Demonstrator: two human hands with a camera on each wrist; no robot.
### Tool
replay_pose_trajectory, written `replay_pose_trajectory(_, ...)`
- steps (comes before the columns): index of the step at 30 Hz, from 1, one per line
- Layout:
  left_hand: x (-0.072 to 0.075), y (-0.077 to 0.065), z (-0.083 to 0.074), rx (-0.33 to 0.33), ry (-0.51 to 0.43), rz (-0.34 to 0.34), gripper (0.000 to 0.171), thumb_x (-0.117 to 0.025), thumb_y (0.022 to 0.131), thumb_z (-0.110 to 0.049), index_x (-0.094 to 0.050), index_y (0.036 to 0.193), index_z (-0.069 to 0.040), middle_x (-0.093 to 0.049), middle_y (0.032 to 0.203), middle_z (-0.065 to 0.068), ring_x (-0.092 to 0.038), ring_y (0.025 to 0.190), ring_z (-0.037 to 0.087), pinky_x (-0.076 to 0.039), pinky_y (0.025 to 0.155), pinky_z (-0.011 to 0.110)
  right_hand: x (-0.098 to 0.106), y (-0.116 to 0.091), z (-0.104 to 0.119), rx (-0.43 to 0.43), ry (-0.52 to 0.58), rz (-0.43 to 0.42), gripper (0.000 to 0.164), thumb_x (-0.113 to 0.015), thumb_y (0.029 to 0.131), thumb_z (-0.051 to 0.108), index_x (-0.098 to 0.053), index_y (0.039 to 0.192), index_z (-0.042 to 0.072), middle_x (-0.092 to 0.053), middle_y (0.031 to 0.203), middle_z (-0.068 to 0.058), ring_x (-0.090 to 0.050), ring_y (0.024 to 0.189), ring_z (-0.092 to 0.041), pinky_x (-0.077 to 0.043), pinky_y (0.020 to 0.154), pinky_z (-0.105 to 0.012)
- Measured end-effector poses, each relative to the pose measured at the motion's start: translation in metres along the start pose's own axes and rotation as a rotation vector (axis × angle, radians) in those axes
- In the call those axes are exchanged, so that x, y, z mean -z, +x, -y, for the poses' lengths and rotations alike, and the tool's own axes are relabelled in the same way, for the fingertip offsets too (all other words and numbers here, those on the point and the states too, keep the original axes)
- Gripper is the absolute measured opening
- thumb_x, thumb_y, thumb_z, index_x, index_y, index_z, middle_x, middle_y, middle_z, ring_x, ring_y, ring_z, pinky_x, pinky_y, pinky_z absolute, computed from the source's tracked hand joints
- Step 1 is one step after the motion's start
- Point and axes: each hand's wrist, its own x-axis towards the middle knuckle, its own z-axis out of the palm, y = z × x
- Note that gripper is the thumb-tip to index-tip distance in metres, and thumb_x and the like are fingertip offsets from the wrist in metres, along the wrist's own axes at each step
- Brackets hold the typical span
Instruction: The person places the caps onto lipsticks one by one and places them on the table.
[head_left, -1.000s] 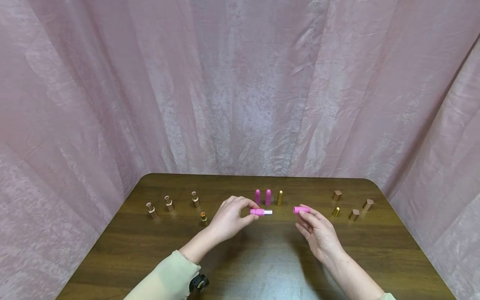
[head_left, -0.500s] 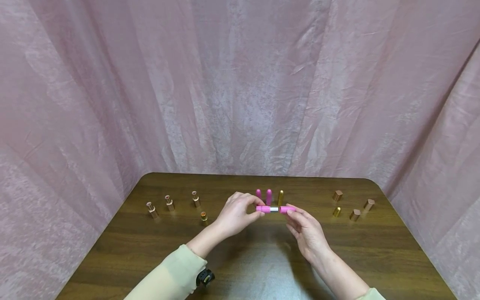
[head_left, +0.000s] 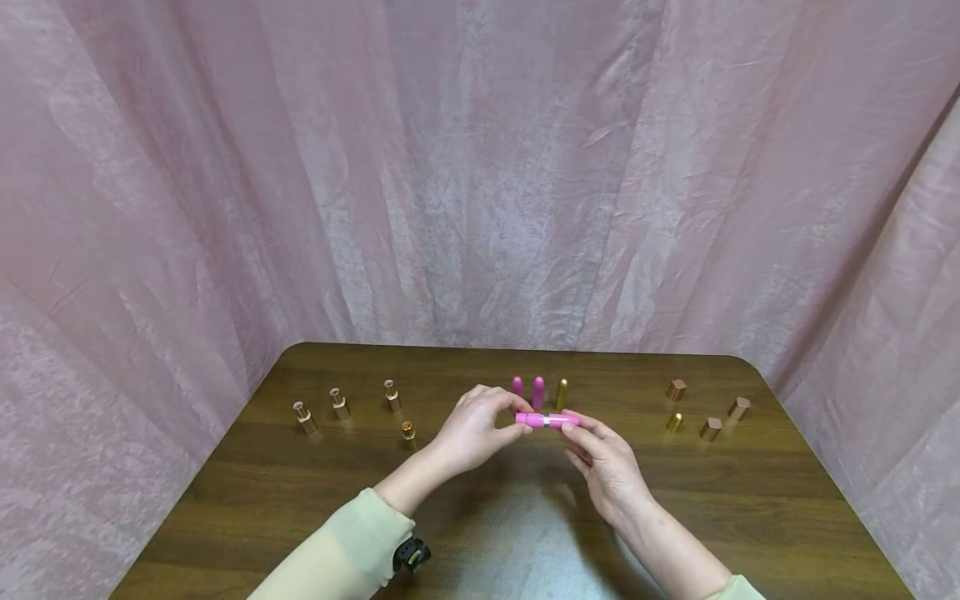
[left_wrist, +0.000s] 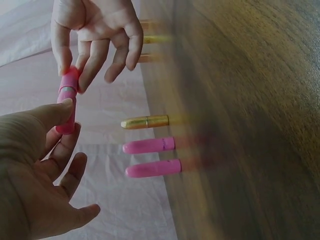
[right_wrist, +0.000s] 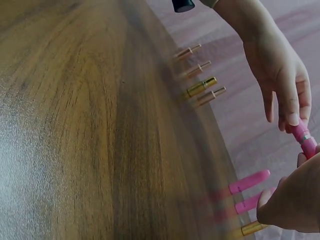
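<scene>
My left hand (head_left: pixel 471 429) pinches the pink base (head_left: pixel 530 420) of a lipstick tube between thumb and fingers. From the other side, my right hand (head_left: pixel 609 471) grips its pink cap (head_left: pixel 564 421) between thumb and fingers. The tube lies level above the table, with the cap slid most of the way over the inner silver sleeve. A narrow silver band (left_wrist: pixel 67 90) shows between cap and base in the left wrist view. Just behind the hands stand two closed pink lipstick tubes (head_left: pixel 538 392) and one closed gold lipstick tube (head_left: pixel 562 393).
On the left of the wooden table (head_left: pixel 315 517) stand three uncapped rose-gold lipstick bases (head_left: pixel 340 404) and an uncapped gold base (head_left: pixel 408 432). Toward the right are three rose-gold caps (head_left: pixel 711 429) and a small gold cap (head_left: pixel 675 422). A pink curtain (head_left: pixel 480 183) hangs behind.
My right hand has moved left with the pink cap, onto the silver sleeve of the base. My left hand shifted slightly right. The gap between cap and base has shrunk to a thin band.
</scene>
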Motion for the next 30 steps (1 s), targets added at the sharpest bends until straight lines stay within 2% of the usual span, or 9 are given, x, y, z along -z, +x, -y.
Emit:
replay_pose_trajectory(8, 0.001, 0.001, 0.001, -0.015, -0.05, 0.008, 0.019, -0.078, 0.091, -0.033, -0.076, 0.108, -0.025, -0.071, 0.109, -0.013, -0.056, 0.107, 0.011, -0.043, 0.1, 0.038, -0.002, -0.001, -0.004, 0.007, -0.014, 0.016, 0.01, -0.069, 0.097, 0.01, -0.076, 0.1, 0.017, -0.074, 0.1, 0.004, -0.067, 0.099, -0.012, -0.046, 0.102, -0.037)
replay_pose_trajectory(16, 0.003, 0.0, 0.001, -0.066, -0.057, 0.009, 0.02, -0.08, 0.09, -0.033, -0.077, 0.107, -0.023, -0.07, 0.1, -0.019, -0.057, 0.102, 0.008, -0.044, 0.097, 0.037, -0.002, 0.0, -0.005, 0.001, -0.006, 0.043, 0.013, -0.067, 0.097, 0.005, -0.076, 0.096, 0.016, -0.074, 0.1, 0.002, -0.069, 0.099, -0.013, -0.048, 0.101, -0.036)
replay_pose_trajectory(19, 0.003, -0.001, 0.0, -0.065, -0.057, 0.018, 0.021, -0.081, 0.089, -0.033, -0.077, 0.107, -0.023, -0.069, 0.097, -0.019, -0.057, 0.1, 0.008, -0.044, 0.095, 0.036, 0.0, 0.0, -0.005, 0.01, -0.021, 0.05, 0.012, -0.068, 0.096, 0.005, -0.076, 0.097, 0.014, -0.074, 0.101, 0.001, -0.069, 0.099, -0.013, -0.048, 0.102, -0.037)
replay_pose_trajectory(23, 0.0, -0.002, -0.003, -0.039, -0.009, 0.047, 0.018, -0.082, 0.088, -0.034, -0.077, 0.103, -0.025, -0.068, 0.092, -0.022, -0.057, 0.098, 0.009, -0.045, 0.092, 0.035, 0.003, 0.001, -0.007, 0.05, -0.121, 0.022, 0.01, -0.075, 0.093, 0.009, -0.077, 0.102, 0.009, -0.075, 0.104, -0.001, -0.066, 0.104, -0.014, -0.048, 0.101, -0.037)
replay_pose_trajectory(27, -0.003, -0.004, -0.004, -0.034, 0.089, 0.076, 0.017, -0.083, 0.086, -0.036, -0.076, 0.099, -0.027, -0.068, 0.089, -0.02, -0.059, 0.095, 0.013, -0.045, 0.092, 0.038, 0.006, 0.002, -0.01, 0.1, -0.292, -0.008, 0.027, -0.081, 0.088, 0.018, -0.076, 0.111, 0.003, -0.076, 0.106, -0.003, -0.063, 0.108, -0.017, -0.044, 0.098, -0.037)
replay_pose_trajectory(30, -0.007, -0.005, -0.004, -0.03, 0.157, 0.087, 0.019, -0.083, 0.085, -0.041, -0.077, 0.098, -0.029, -0.069, 0.09, -0.018, -0.058, 0.093, 0.013, -0.045, 0.094, 0.04, 0.005, 0.002, -0.011, 0.139, -0.396, -0.017, 0.034, -0.084, 0.086, 0.02, -0.075, 0.114, 0.002, -0.076, 0.102, -0.005, -0.066, 0.103, -0.017, -0.045, 0.095, -0.036)
